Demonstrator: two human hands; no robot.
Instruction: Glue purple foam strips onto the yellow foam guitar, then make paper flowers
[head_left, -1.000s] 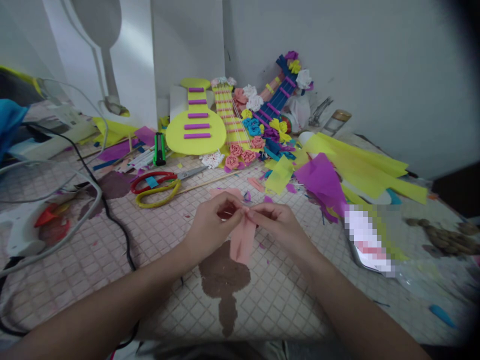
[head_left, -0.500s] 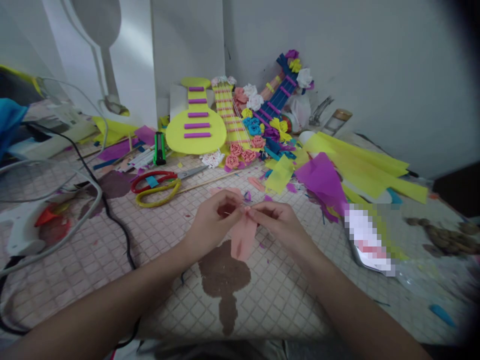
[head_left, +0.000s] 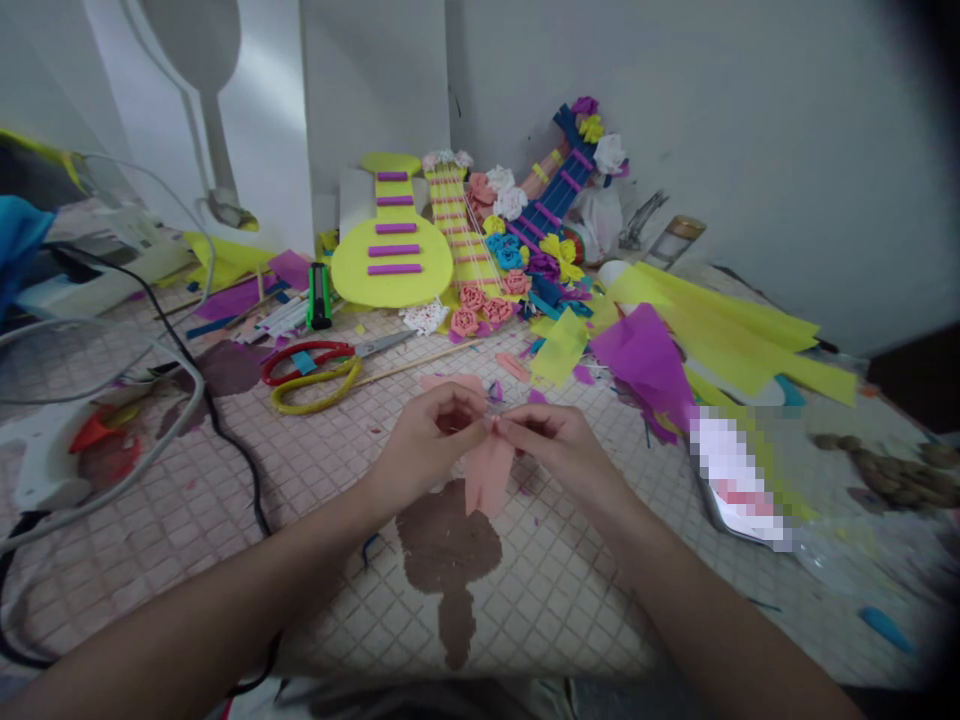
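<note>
Operator: What was the state of the workpiece?
Technician: The pink paper strip [head_left: 489, 485] was held at its upper end between the two hands and hung downward, above the dark patch [head_left: 448, 540] on the counter [head_left: 570, 600].

Operator: What had changed?
Technician: The lower edge of the strip sat slightly higher than a second earlier, and a lengthwise crease showed more clearly. The hands had kept almost the same position.

Operator: What did that indicate?
Technician: Probably that the upper end was being worked in small finger movements while the rest hung loose. The fingers covered the detail, so the exact fold could not be told.

Operator: Specify the hands.
Technician: The left hand [head_left: 431, 432] was closed to a pinch, thumb and fingertips together on the upper end of the strip. The right hand [head_left: 561, 440] was pinched in the same way, just beside it, its other fingers curled.

Operator: And the surroundings?
Technician: Another pink piece [head_left: 452, 382] lay just behind the left hand. The scissors [head_left: 352, 353] lay farther left. Beyond stood a yellow guitar-shaped piece [head_left: 394, 287], with folded paper flowers [head_left: 472, 297] near its base. A purple sheet [head_left: 646, 362] lay to the right.
</note>
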